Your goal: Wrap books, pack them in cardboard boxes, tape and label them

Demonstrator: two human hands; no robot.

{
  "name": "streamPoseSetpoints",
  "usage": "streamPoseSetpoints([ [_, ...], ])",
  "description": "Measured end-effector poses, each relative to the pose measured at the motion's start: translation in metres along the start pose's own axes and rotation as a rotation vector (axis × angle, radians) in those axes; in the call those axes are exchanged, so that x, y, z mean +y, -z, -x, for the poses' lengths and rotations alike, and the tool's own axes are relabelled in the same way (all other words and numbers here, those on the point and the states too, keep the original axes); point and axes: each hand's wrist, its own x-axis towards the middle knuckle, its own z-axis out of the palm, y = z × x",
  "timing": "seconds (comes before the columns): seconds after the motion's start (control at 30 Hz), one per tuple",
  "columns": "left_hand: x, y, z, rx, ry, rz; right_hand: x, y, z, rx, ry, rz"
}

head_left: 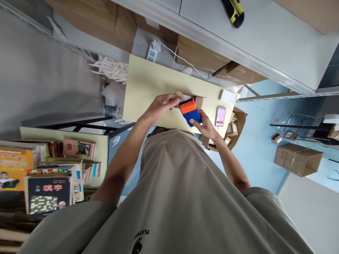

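Observation:
My right hand [206, 125] grips a blue and orange block-like case [191, 113]. The thumb presses on its blue face, and a dark ridged strip runs along the far end of the orange part. Under and behind the case, a small open cardboard box [199, 102] lies on the pale yellow table [148, 84], with white showing inside. At the box's left side is my left hand [164, 105], its thumb and fingers closed on the flap there. The case partly hides the box's interior.
A phone [220, 116] and a white box [227, 96] lie at the table's right end. Beyond its right edge stands a larger carton [239, 123] with small boxes. A shelf with a utility knife [234, 14] hangs over the far side. Books [50, 190] are piled at left.

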Motion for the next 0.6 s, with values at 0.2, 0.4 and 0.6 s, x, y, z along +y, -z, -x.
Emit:
streamPoseSetpoints([
  [0.2, 0.006, 0.015, -0.011, -0.142, 0.020, 0.027, -0.030, 0.011, 0.003, -0.085, -0.075, 0.145],
  [0.4, -0.023, 0.012, -0.016, -0.133, 0.018, 0.083, -0.045, 0.012, -0.010, -0.088, -0.156, 0.300],
  [0.6, -0.059, -0.007, 0.000, 0.105, 0.047, 0.060, -0.059, 0.021, -0.037, -0.201, -0.279, 0.507],
])
